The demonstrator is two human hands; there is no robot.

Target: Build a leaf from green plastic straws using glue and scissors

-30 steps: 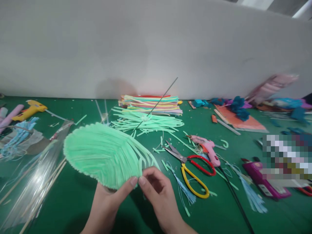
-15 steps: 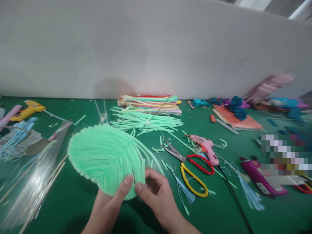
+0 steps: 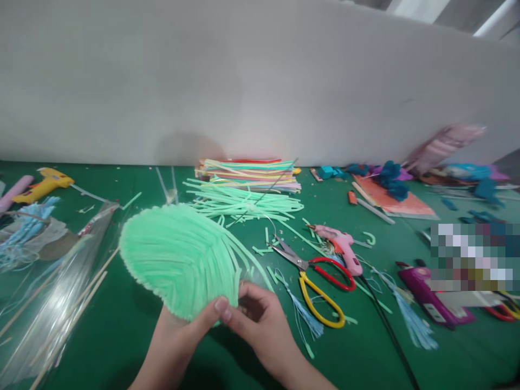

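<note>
A leaf-shaped fan of mint-green pipe cleaners (image 3: 174, 254) is held above the table, its rounded side to the left and loose stems trailing at the right. My left hand (image 3: 184, 338) grips its lower edge, thumb on top and the other fingers hidden beneath. At the lower right corner, my right hand (image 3: 260, 327) is closed on the edge, thumb beside the left thumb. Behind the fan lies a bundle of loose mint-green pipe cleaners (image 3: 260, 205). To the right are scissors (image 3: 303, 264) with red and yellow handles, blades open.
A pink glue gun (image 3: 343, 246) with a black cord lies right of the scissors, near blue tassels (image 3: 306, 314). A yellow glue gun (image 3: 49, 185), plastic sleeves and wooden sticks (image 3: 77, 319) are at left. Multicoloured pipe cleaners (image 3: 247, 173) lie against the grey wall panel (image 3: 260, 81).
The fan has tilted slightly, its left edge shifting right. My thumbs have come together at its lower right edge, and the dark gap between strips there no longer shows.
</note>
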